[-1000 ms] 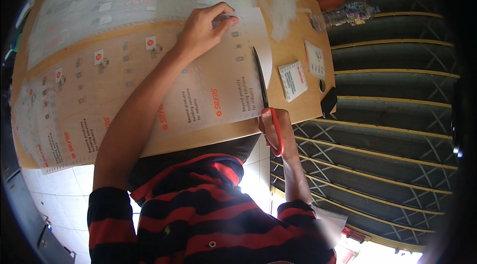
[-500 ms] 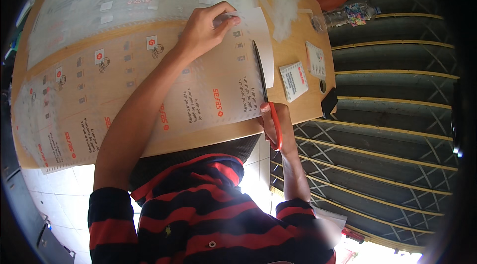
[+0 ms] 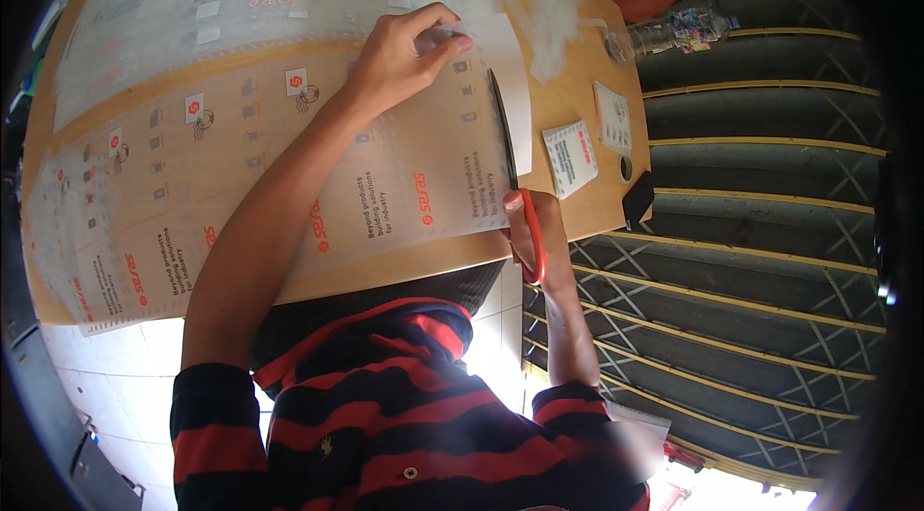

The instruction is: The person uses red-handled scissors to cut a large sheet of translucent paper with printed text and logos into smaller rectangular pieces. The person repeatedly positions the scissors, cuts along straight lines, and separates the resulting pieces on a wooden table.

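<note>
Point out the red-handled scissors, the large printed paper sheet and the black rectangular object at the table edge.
Red-handled scissors point(image 3: 532, 240): head view, on the red handle loop in the right hand.
Large printed paper sheet point(image 3: 385, 186): head view, on its printed lower part.
Black rectangular object point(image 3: 637, 199): head view, on its middle.

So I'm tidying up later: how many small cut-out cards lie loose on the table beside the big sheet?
2: one card just right of the scissors, another card beyond it near the table's right edge. More may hide under the sheet.
</note>
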Motion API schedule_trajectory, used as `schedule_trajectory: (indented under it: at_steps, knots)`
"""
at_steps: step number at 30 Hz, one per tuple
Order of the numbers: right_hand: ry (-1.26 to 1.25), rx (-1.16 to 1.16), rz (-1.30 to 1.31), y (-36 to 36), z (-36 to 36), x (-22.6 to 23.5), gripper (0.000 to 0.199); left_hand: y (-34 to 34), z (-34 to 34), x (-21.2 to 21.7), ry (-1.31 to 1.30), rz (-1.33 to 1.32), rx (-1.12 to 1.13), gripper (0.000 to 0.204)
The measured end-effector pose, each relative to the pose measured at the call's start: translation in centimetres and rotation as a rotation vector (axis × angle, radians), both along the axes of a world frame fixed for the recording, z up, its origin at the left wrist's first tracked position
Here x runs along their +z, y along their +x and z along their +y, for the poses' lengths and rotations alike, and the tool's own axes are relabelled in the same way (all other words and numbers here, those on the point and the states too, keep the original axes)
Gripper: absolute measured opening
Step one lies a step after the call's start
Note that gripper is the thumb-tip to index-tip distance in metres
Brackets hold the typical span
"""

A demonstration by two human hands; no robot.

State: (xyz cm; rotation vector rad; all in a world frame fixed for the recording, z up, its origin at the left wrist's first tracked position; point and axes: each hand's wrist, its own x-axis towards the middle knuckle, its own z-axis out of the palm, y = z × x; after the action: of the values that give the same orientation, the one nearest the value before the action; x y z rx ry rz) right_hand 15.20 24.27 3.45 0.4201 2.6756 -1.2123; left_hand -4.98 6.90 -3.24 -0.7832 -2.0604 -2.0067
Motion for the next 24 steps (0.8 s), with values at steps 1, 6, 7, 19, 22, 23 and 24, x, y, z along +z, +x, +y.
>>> schedule_trajectory:
  at_steps: [1,6,7,19,22,23,24]
  knots:
    - [-0.035,-0.024,-0.019,-0.1,-0.2,0.2,0.065,0.0,-0.1,0.0,-0.002,-0.008,-0.007,0.018]
    - [-0.054,-0.008,0.071,-0.7,-0.4,-0.1,0.063,0.1,0.0,0.1,0.007,-0.03,-0.031,0.018]
    - [-0.038,-0.025,0.055,-0.6,-0.4,-0.2,0.062,0.1,0.0,0.1,0.021,-0.022,-0.023,0.018]
    - [0.039,0.009,0.11,-1.5,-0.4,-0.7,0.068,0.2,-0.1,0.3,-0.016,-0.085,-0.045,0.019]
    - [0.091,-0.04,0.041,-2.1,-1.0,-0.2,0.07,0.2,-0.1,0.1,0.02,-0.066,-0.027,0.019]
    - [0.107,-0.056,0.024,-2.2,-1.2,0.1,0.071,0.2,-0.1,0.1,0.037,-0.058,-0.022,0.018]
    - [0.122,-0.071,0.007,-2.4,-1.3,0.2,0.072,0.2,-0.1,0.2,0.042,-0.063,-0.025,0.018]
